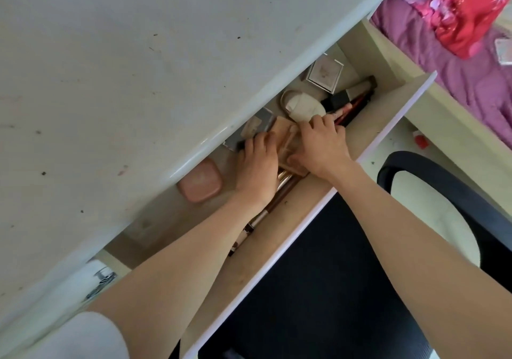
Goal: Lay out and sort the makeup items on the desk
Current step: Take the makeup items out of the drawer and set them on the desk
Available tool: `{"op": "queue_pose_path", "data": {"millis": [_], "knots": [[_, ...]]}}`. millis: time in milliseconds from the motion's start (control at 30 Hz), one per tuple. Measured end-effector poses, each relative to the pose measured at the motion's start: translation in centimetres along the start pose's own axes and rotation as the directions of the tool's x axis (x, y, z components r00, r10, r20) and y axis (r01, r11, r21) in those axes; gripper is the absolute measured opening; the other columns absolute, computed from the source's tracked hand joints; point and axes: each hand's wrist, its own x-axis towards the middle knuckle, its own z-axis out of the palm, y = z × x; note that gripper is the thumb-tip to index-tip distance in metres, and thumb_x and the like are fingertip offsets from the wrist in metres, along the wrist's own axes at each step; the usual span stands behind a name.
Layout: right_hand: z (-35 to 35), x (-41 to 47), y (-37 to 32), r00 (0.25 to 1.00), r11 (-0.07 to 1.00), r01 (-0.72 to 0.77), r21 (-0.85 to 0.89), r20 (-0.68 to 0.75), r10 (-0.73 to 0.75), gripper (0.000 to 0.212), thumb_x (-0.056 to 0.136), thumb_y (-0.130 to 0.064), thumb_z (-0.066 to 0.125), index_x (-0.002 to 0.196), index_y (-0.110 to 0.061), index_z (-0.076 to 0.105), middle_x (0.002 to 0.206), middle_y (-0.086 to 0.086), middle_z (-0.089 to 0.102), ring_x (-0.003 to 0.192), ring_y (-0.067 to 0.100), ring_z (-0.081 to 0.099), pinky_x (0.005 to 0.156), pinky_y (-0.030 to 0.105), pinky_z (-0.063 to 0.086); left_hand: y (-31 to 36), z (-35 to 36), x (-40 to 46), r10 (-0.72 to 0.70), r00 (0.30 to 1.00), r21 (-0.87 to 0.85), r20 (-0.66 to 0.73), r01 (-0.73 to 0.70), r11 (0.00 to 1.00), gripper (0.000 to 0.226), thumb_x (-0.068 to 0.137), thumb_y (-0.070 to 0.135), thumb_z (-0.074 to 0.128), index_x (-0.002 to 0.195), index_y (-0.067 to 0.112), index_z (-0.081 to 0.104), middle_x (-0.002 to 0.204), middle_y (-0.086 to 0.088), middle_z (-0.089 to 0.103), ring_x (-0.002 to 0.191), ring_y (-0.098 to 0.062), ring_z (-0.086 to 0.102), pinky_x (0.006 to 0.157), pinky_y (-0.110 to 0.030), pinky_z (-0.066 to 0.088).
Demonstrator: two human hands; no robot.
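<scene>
Makeup sits in the open drawer [393, 114], not yet on the desk top [138, 67]. Best to lift one piece at a time so nothing spills. The left hand [257, 167] rests curled on a grey palette [249, 131]. Just beside it, the right hand [318, 145] grips a tan case [288, 142]. Brushes [357, 98] lie past the right hand; a pink compact [200, 180] sits left of the left hand.

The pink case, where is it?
In the head view, the pink case lies in the open drawer, partly under the desk edge, left of the left hand.
</scene>
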Motion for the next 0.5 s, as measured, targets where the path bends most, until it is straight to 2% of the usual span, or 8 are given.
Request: {"op": "queue_pose_path", "data": {"millis": [67, 167, 233, 367, 433, 500], "knots": [[-0.4, -0.1, 0.5, 1.000, 0.998, 0.002, 0.065, 0.002, -0.003, 0.054, 0.084, -0.038, 0.062, 0.128, -0.010, 0.048, 0.125, 0.014, 0.047, 0.121, 0.032, 0.038, 0.098, 0.044, 0.033, 0.3, 0.0, 0.3, -0.041, 0.999, 0.006, 0.004, 0.041, 0.999, 0.065, 0.084, 0.006, 0.058, 0.141, 0.008, 0.029, 0.140, -0.014, 0.033, 0.127, -0.031, 0.030, 0.102, -0.039, 0.034], [-1.2, -0.9, 1.4, 0.999, 0.940, -0.053, 0.336, 0.013, 0.052, 0.041, 0.088, -0.028, 0.059, 0.124, -0.009, 0.052, 0.120, 0.013, 0.048, 0.109, 0.031, 0.048, 0.087, 0.040, 0.040, 0.4, -0.1, 0.6, -0.064, 0.998, -0.009, -0.007, 0.064, 0.998, 0.059, 0.087, 0.009, 0.055, 0.140, 0.010, 0.031, 0.135, -0.016, 0.036, 0.125, -0.033, 0.032, 0.101, -0.041, 0.034], [-1.7, -1.5, 1.8, 0.991, 0.877, -0.099, 0.471, -0.030, 0.129, 0.033, 0.091, -0.022, 0.055, 0.121, -0.008, 0.054, 0.120, 0.012, 0.048, 0.103, 0.030, 0.052, 0.083, 0.036, 0.041, 0.8, -0.2, 1.0, -0.096, 0.995, -0.061, -0.034, 0.094, 0.994, 0.049, 0.091, 0.014, 0.051, 0.137, 0.008, 0.036, 0.129, -0.018, 0.041, 0.123, -0.035, 0.034, 0.101, -0.042, 0.034], [-2.0, -2.6, 2.5, 0.949, 0.743, -0.152, 0.651, -0.115, 0.295, 0.023, 0.095, -0.015, 0.049, 0.113, -0.009, 0.060, 0.100, 0.005, 0.058, 0.086, 0.018, 0.050, 0.068, 0.017, 0.030, 2.0, -0.8, 2.6, -0.279, 0.960, -0.082, 0.016, 0.279, 0.957, 0.045, 0.092, 0.025, 0.050, 0.131, 0.005, 0.039, 0.133, -0.021, 0.038, 0.125, -0.037, 0.031, 0.102, -0.045, 0.029], [-2.1, -3.0, 2.6, 0.933, 0.704, -0.166, 0.691, -0.122, 0.339, 0.023, 0.095, -0.014, 0.048, 0.115, -0.008, 0.059, 0.092, 0.003, 0.058, 0.079, 0.014, 0.047, 0.061, 0.014, 0.028, 2.5, -0.9, 3.1, -0.329, 0.943, -0.050, 0.059, 0.332, 0.942, 0.045, 0.090, 0.027, 0.052, 0.128, 0.004, 0.041, 0.133, -0.021, 0.037, 0.126, -0.036, 0.030, 0.102, -0.045, 0.029], [-2.0, -3.3, 2.5, 0.924, 0.693, -0.159, 0.703, -0.141, 0.355, 0.024, 0.096, -0.014, 0.048, 0.115, -0.008, 0.059, 0.094, 0.006, 0.062, 0.078, 0.014, 0.049, 0.065, 0.017, 0.033, 3.0, -0.7, 3.3, -0.348, 0.933, -0.014, 0.088, 0.351, 0.936, 0.048, 0.089, 0.027, 0.055, 0.127, 0.001, 0.043, 0.134, -0.020, 0.037, 0.127, -0.037, 0.029, 0.103, -0.046, 0.028]]}}
